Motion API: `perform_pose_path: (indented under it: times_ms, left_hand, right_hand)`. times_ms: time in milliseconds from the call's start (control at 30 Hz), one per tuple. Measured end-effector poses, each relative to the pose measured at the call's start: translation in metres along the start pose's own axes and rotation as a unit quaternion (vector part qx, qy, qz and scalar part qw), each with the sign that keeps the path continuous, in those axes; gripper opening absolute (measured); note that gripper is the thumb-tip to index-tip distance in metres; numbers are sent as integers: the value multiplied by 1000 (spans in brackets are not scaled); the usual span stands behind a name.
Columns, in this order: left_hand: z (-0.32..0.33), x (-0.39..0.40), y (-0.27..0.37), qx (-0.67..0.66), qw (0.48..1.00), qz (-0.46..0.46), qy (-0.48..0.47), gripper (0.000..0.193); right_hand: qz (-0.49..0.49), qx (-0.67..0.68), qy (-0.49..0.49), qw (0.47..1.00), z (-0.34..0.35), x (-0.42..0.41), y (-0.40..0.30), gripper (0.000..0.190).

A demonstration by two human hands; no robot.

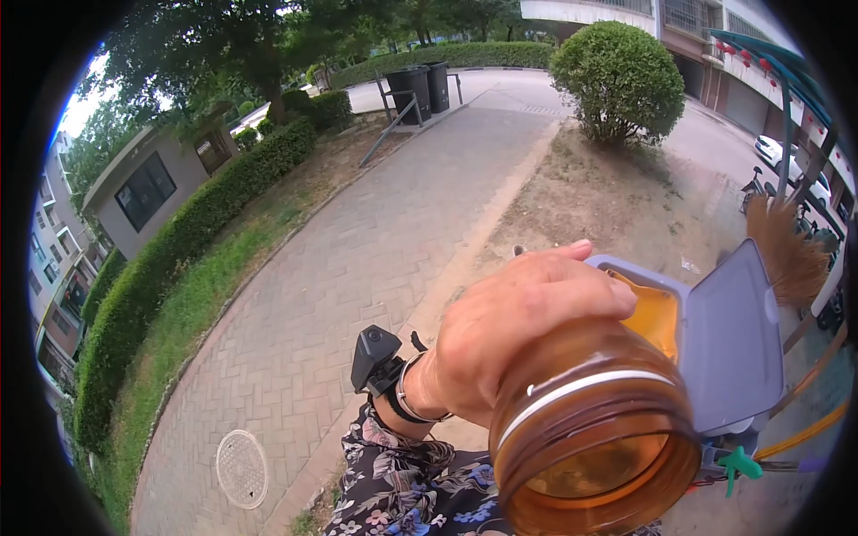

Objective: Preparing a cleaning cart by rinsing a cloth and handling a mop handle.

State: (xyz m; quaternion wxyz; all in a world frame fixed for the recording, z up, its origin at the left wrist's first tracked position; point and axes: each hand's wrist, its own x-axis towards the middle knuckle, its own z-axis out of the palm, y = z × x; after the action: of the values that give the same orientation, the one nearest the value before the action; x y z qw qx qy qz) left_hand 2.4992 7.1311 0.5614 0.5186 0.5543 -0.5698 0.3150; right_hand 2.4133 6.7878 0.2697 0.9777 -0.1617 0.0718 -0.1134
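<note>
My left hand [529, 321] comes in from the lower middle, its back towards me and its fingers around a brown translucent jar [596, 429]. The jar's wide, uncovered mouth faces me, and amber light shows inside. A black strap with a small camera [377, 355] and a metal bangle sit on the wrist. Just behind the jar stands a pale purple plastic container [734, 342] with its lid raised and an orange-yellow lining or packet [647, 311] inside. My right hand is out of view. Dark floral clothing [415, 489] shows below the wrist.
A brick-paved path [301, 301] runs ahead, with a round manhole cover [242, 469] and a hedge [188, 214] on the left. Black bins [409, 90] stand ahead. A round bush [617, 84], a straw-like broom head [787, 254] and a green clip [737, 463] are on the right.
</note>
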Motion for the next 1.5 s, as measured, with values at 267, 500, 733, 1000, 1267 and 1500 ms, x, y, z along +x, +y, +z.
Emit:
perform_pose_path:
  times_ms: [267, 500, 733, 1000, 1267, 1500]
  left_hand:
    - [10, 9, 24, 44, 998, 9, 43, 36]
    - [31, 20, 19, 29, 994, 75, 77, 28]
    - [41, 34, 21, 97, 982, 129, 98, 27]
    - [46, 45, 35, 138, 977, 119, 112, 30]
    - [43, 48, 39, 134, 978, 125, 97, 32]
    - [38, 49, 44, 230, 969, 90, 17, 36]
  right_hand:
    - [35, 96, 113, 988, 19, 2, 3, 50]
    - [7, -7, 71, 997, 9, -1, 1, 50]
    - [25, 31, -3, 999, 2, -3, 1, 51]
    - [30, 37, -3, 999, 1, -2, 1, 51]
    - [30, 35, -8, 999, 0, -1, 0, 52]
    - [26, 30, -6, 999, 1, -3, 3, 52]
